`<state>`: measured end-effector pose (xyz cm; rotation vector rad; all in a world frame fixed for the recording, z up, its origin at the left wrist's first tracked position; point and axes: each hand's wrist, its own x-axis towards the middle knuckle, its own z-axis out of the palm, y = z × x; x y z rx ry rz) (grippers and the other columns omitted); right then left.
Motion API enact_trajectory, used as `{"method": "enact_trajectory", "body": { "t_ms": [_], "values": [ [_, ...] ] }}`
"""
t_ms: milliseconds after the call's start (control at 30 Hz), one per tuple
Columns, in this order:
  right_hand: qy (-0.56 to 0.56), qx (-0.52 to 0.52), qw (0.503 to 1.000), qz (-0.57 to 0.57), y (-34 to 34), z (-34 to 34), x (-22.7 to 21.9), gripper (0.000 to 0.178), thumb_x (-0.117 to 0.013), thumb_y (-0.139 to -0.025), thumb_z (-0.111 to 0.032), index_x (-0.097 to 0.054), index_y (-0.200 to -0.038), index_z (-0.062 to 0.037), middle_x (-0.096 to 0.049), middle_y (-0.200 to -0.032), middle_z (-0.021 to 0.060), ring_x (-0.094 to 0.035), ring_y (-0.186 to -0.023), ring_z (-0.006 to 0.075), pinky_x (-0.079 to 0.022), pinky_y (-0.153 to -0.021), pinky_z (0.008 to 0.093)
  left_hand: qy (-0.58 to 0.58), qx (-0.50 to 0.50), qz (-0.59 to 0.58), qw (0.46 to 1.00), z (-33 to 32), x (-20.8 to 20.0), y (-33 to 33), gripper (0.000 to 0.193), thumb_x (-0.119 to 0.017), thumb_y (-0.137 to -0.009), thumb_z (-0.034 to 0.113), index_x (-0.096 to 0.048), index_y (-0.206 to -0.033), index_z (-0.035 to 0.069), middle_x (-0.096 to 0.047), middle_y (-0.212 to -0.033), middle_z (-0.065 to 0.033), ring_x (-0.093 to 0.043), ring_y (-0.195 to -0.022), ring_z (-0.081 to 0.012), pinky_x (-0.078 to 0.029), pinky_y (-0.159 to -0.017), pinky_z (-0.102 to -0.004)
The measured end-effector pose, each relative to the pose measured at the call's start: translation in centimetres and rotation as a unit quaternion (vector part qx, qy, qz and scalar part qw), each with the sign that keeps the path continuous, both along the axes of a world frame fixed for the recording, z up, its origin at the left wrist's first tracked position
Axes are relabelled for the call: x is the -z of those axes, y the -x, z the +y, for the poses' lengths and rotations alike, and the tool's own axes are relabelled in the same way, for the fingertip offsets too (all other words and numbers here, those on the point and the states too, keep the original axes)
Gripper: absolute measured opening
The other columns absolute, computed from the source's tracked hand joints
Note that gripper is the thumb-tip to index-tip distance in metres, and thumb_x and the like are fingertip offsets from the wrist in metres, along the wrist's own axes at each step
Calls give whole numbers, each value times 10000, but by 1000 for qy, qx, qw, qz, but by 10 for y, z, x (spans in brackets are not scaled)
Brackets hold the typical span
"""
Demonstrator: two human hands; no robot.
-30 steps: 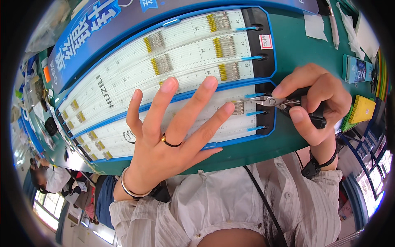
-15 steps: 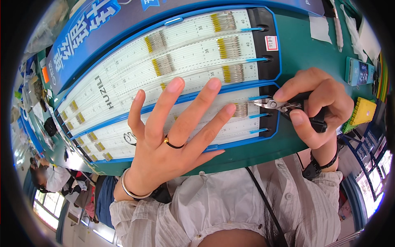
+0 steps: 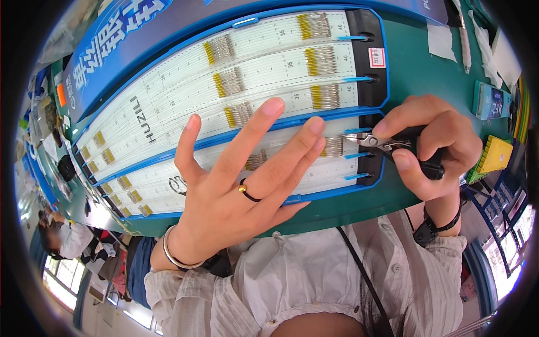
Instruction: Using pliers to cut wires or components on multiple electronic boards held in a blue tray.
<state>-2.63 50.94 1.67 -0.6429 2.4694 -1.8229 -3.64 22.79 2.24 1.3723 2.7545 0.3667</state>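
A long blue-edged fishing rig case (image 3: 264, 133) lies open on the table, its pale inner boards marked with rulers. Rows of silver fishing hooks (image 3: 323, 62) with yellow bindings lie on the boards. My left hand (image 3: 230, 196) is spread palm down over the lower half, ring on one finger, fingertips beside a hook bundle (image 3: 333, 147). In my right hand (image 3: 438, 146) I grip small pliers (image 3: 373, 140) with dark handles. Their pointed tips reach the case's right end, close to that hook bundle and a blue strip. Whether the tips touch anything is too small to tell.
A dark blue printed box (image 3: 185, 28) runs behind the case on the green table (image 3: 415, 62). To the right are a white paper piece (image 3: 442, 42), a teal box (image 3: 490, 100) and a yellow block (image 3: 494, 160). Another person (image 3: 70, 238) sits far left.
My left fingers have slid right, the middle finger now close beside the index finger. The case has shifted slightly right. My right hand and the pliers have barely moved.
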Motion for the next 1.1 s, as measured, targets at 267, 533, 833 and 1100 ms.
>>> {"method": "enact_trajectory", "body": {
  "t_ms": [267, 533, 833, 1100],
  "values": [
    [46, 16, 998, -47, -2, -3, -1, 263, -676, -769, 21, -445, -796, -100, -696, -941, 244, -592, -762, 183, -468, -673, 271, -11, -11, 16, 1000, -2, -3, -1, 540, -668, -799, 554, -731, -1168, 165, -629, -1349, 92, -469, -1359, -300, -98, -1179, -593],
    [20, 1, 1000, -23, 0, 0, 1, 268, -676, -764, 27, -446, -785, -111, -705, -931, 235, -573, -690, 173, -445, -642, 284, -15, -16, 8, 1000, -2, -1, -1, 547, -676, -776, 547, -742, -1157, 160, -612, -1362, 103, -469, -1356, -309, -107, -1166, -607],
    [47, 29, 998, -21, -3, -6, 2, 277, -680, -778, 9, -434, -798, -116, -706, -937, 241, -583, -689, 173, -452, -635, 286, -16, -18, 14, 1000, 0, -2, -1, 517, -674, -789, 545, -740, -1164, 194, -627, -1345, 87, -482, -1341, -290, -112, -1177, -585],
    [59, 8, 998, -34, -7, -2, -2, 270, -651, -763, 16, -425, -799, -127, -719, -886, 208, -566, -632, 163, -444, -572, 270, -18, -14, 33, 999, -1, -4, -2, 474, -674, -801, 588, -730, -1155, 278, -650, -1320, 59, -495, -1322, -280, -116, -1191, -556]
  ]
}}
